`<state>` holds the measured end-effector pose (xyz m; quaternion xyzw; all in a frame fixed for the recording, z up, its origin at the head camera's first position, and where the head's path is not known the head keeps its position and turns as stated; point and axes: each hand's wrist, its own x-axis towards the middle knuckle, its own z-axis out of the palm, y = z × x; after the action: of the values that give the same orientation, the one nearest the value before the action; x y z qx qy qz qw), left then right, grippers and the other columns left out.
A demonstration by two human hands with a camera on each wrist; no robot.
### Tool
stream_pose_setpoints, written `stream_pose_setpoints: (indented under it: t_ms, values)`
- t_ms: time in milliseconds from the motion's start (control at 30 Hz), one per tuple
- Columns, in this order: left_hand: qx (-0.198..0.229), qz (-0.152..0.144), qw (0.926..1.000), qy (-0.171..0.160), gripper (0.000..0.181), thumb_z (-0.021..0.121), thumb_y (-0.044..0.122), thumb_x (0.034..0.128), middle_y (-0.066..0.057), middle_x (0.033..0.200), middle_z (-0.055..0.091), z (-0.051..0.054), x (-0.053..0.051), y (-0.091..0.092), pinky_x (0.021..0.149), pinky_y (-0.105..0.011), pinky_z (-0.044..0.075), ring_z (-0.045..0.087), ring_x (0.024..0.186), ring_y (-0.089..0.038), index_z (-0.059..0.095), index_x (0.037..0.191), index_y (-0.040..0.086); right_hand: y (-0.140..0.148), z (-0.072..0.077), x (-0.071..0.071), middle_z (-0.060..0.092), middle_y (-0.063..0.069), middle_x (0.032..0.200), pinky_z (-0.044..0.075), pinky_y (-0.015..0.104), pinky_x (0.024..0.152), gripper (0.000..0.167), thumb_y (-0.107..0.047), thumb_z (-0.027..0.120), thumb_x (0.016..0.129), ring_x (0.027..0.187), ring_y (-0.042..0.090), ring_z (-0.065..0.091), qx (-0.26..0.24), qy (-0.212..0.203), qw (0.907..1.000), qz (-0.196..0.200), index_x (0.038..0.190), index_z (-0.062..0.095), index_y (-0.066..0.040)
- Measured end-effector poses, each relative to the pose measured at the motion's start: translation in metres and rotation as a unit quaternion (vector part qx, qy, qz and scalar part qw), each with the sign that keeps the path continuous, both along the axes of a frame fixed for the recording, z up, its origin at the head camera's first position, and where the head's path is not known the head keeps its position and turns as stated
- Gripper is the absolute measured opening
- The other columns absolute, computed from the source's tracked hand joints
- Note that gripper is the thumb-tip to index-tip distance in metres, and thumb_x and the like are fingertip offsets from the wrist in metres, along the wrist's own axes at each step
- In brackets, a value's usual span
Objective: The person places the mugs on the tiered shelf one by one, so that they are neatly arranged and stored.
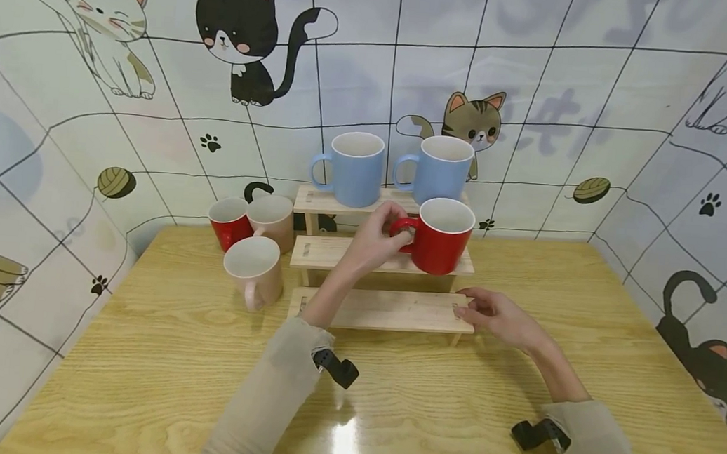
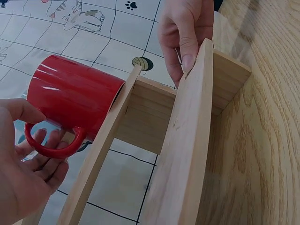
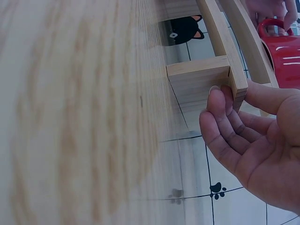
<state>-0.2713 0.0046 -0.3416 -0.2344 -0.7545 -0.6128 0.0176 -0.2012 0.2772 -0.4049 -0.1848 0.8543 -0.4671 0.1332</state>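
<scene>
A red mug (image 1: 444, 237) is upright at the right end of the middle tier of a stepped wooden rack (image 1: 389, 309), its base at the board. My left hand (image 1: 375, 242) holds the mug by its handle, thumb and fingers around the loop in the left wrist view. At the right end of the lowest tier, my right hand (image 1: 499, 317) grips the board's end, thumb above and fingers underneath, as the right wrist view shows. Two light blue mugs, a left one (image 1: 357, 170) and a right one (image 1: 443, 171), stand on the top tier, handles to the left.
Left of the rack, a small red mug (image 1: 229, 222), a pale pink mug (image 1: 272, 220) and a nearer pale pink mug (image 1: 254, 270) stand on the wooden table (image 1: 200, 384). A cat-print cloth (image 1: 362, 65) hangs behind and along both sides.
</scene>
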Motion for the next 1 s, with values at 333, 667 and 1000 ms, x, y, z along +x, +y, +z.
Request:
stream_pose_setpoints:
  t_ms: [333, 667, 1000]
  values:
    - [-0.039, 0.008, 0.9986, 0.035, 0.035, 0.062, 0.003, 0.0903, -0.013, 0.121, 0.063, -0.003, 0.005, -0.020, 0.103, -0.033, 0.044, 0.058, 0.113, -0.024, 0.056, 0.125, 0.002, 0.000, 0.001, 0.001, 0.058, 0.008, 0.082, 0.046, 0.027, 0.062, 0.053, -0.016, 0.063, 0.100, 0.070, 0.018, 0.055, 0.005, -0.002, 1.0000, -0.003, 0.138, 0.043, 0.015]
    - [-0.071, 0.029, 0.9956, 0.054, 0.039, 0.063, 0.006, 0.0896, -0.015, 0.124, 0.063, -0.005, 0.012, -0.042, 0.106, -0.034, 0.042, 0.058, 0.117, -0.023, 0.056, 0.127, -0.001, 0.000, 0.001, 0.001, 0.058, 0.008, 0.082, 0.046, 0.027, 0.062, 0.052, -0.015, 0.063, 0.100, 0.070, 0.016, 0.054, 0.005, 0.001, 1.0000, -0.006, 0.137, 0.044, 0.015]
    - [-0.066, 0.055, 0.9940, 0.068, 0.035, 0.063, 0.006, 0.0899, -0.015, 0.119, 0.065, -0.006, 0.024, -0.068, 0.106, -0.040, 0.042, 0.059, 0.115, -0.025, 0.059, 0.124, 0.000, 0.000, 0.000, 0.000, 0.058, 0.008, 0.083, 0.045, 0.027, 0.061, 0.052, -0.016, 0.063, 0.100, 0.070, 0.017, 0.054, 0.010, 0.003, 0.9999, -0.004, 0.137, 0.045, 0.014]
